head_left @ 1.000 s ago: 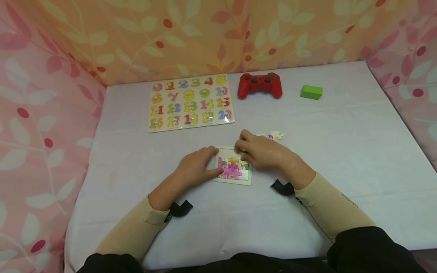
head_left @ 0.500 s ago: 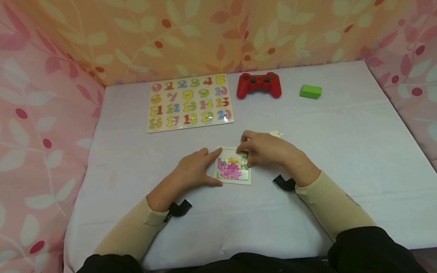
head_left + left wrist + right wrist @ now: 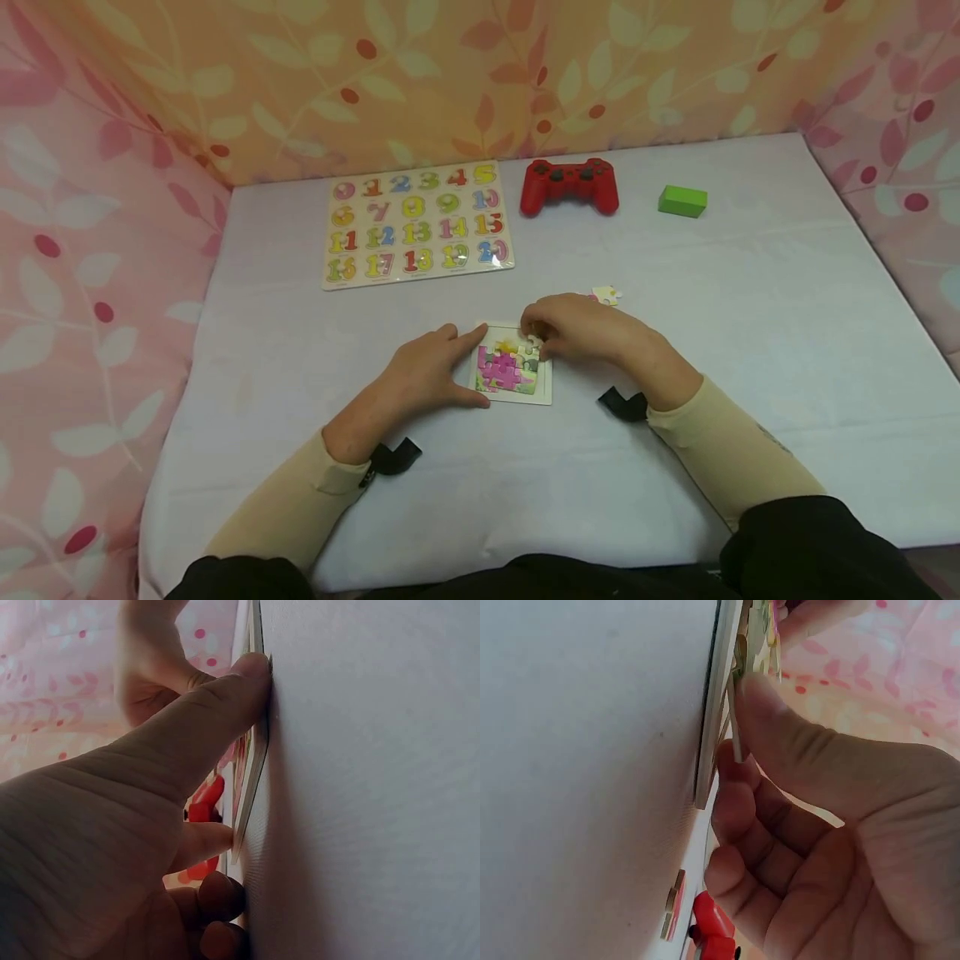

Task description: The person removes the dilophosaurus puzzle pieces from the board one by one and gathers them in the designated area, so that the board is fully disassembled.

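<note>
A small square jigsaw tray (image 3: 545, 393) lies on the white tabletop, with joined pink, yellow and green puzzle pieces (image 3: 503, 372) in it. My left hand (image 3: 420, 371) spans its left side. The straight thumb touches the near edge, and the index fingertip touches the far left corner. My right hand (image 3: 588, 329) is over the upper right corner. There its thumb and fingers pinch a puzzle piece (image 3: 737, 731), which in the right wrist view stands tilted off the tray. The fingers hide part of that piece. A loose light-coloured puzzle piece (image 3: 604, 295) lies just beyond the right hand.
A wooden number board (image 3: 420, 225) lies at the back left. To its right are a red game controller (image 3: 570, 185) and a green block (image 3: 683, 202). Flower-patterned cloth (image 3: 480, 83) walls the table on the back and sides.
My left thumb has moved from the pieces down to the tray's near edge. The joined pieces have shifted left in the tray, with a gap now at their right. My right hand works at the corner.
</note>
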`<state>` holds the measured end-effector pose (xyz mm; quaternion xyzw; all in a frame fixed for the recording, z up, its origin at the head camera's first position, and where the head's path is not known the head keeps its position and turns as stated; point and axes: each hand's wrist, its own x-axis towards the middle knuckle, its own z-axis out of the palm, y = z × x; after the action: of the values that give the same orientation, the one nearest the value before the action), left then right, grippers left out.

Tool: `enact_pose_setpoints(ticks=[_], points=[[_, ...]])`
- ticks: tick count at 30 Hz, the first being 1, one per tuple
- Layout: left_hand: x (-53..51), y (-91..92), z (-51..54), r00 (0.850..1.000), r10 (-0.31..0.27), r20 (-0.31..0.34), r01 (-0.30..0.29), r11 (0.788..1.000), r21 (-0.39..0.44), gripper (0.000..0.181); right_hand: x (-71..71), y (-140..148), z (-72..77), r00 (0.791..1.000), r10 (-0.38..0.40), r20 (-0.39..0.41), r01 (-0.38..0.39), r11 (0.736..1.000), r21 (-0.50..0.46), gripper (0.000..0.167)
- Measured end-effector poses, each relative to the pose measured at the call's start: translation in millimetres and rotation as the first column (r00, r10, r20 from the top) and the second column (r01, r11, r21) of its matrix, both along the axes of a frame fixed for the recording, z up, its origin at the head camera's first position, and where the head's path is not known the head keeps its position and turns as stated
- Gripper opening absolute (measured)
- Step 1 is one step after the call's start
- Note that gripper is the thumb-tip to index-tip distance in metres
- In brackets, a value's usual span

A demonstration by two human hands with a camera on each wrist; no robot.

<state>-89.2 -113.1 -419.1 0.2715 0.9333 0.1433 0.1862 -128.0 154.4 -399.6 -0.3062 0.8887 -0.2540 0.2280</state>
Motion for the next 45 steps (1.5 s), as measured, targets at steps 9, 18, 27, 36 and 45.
enact_pose_setpoints(ticks=[9, 18, 27, 36, 45], points=[[-0.6, 1.6, -1.1, 1.000, 0.016, 0.007, -0.016, 1.000, 0.001, 0.109, -0.7, 10, 8.3, 0.994, -0.077, 0.078, 0.089, 0.982, -0.167, 0.012], [0.6, 2.4, -0.1, 1.000, 0.024, 0.014, -0.024, 1.000, -0.009, 0.109, -2.1, 30, 27.0, 0.948, -0.188, 0.258, 0.256, 0.930, -0.264, 0.026], [1.1, 2.1, -0.8, 0.999, 0.032, 0.014, -0.032, 0.999, 0.001, 0.109, -2.3, 68, 50.8, 0.884, -0.402, 0.240, 0.458, 0.850, -0.260, 0.022], [1.1, 2.6, -0.8, 0.999, 0.032, 0.010, -0.032, 0.999, 0.000, 0.109, -5.9, 112, 53.8, 0.839, -0.470, 0.273, 0.528, 0.824, -0.206, 0.034], [1.0, 2.2, -1.4, 0.999, 0.030, 0.010, -0.030, 1.000, -0.002, 0.109, -16.1, 147, 31.7, 0.803, -0.512, 0.304, 0.565, 0.816, -0.121, 0.038]])
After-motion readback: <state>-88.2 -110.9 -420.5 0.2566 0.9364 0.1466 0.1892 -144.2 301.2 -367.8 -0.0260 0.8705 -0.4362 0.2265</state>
